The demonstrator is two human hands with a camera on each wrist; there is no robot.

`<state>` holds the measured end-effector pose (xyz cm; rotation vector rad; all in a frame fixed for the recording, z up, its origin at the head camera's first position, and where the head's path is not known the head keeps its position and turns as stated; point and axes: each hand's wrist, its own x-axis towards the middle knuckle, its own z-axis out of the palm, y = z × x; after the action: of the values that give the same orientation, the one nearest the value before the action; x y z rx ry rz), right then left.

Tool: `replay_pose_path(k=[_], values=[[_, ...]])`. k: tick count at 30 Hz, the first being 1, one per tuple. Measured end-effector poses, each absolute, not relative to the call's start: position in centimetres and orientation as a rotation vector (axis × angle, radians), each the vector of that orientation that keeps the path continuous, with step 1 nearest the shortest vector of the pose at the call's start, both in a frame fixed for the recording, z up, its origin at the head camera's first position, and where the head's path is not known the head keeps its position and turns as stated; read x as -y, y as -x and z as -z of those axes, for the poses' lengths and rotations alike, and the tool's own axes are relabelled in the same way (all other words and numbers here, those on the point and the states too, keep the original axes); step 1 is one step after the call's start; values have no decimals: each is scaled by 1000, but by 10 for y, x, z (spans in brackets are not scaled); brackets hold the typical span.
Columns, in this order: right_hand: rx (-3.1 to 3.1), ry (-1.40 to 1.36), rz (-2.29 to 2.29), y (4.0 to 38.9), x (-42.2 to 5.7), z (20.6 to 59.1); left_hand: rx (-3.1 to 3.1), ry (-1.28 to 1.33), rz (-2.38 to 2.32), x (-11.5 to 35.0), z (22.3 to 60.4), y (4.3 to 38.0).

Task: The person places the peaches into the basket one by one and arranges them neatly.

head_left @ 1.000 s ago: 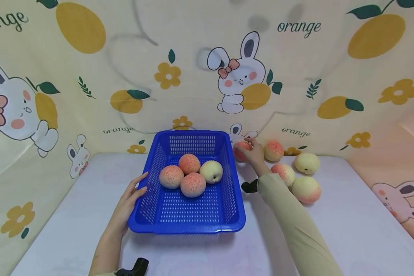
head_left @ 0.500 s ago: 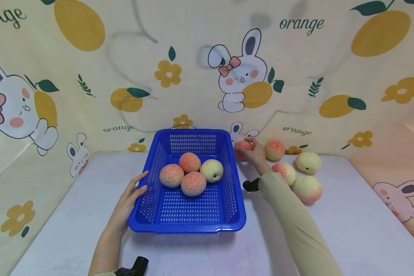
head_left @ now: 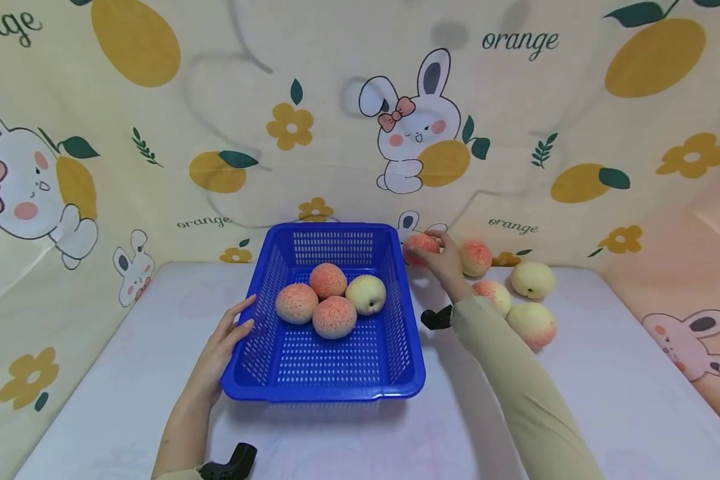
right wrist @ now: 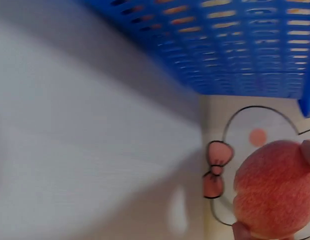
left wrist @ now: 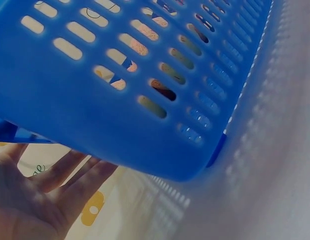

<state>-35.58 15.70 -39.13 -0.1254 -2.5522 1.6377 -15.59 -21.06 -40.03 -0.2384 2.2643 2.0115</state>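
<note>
My right hand (head_left: 448, 263) grips a red peach (head_left: 419, 249) just outside the far right corner of the blue basket (head_left: 323, 395). In the right wrist view fingertips press the red peach (right wrist: 274, 190) from two sides, and the patterned cloth shows behind it. My left hand (head_left: 216, 357) touches the basket's left rim from outside. Seen from the left wrist, its fingers (left wrist: 85, 175) stretch out to the rim, fairly straight. Inside the basket sit three reddish peaches, one of them a speckled peach (head_left: 334, 318), and a pale yellow peach (head_left: 367, 295).
Right of the basket, several more peaches lie on the white table (head_left: 600, 373): a red one (head_left: 475, 258) at the back, a pale one (head_left: 533, 280), and a pale one with a pink side (head_left: 531, 325). A patterned cloth (head_left: 336, 40) hangs behind the table.
My right hand has raised the red peach slightly beside the basket. The left hand stays at the rim, and the peaches in the basket keep their places.
</note>
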Motion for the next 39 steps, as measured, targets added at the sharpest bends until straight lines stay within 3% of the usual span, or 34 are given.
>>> replay_pose_path(k=[24,39], values=[[2537,28,-1648,346,-151,338,-2242,248,-2030,209,400,156],[2498,-130,-1754,338,-117,309,-2229,235,-2040,209,401,156]])
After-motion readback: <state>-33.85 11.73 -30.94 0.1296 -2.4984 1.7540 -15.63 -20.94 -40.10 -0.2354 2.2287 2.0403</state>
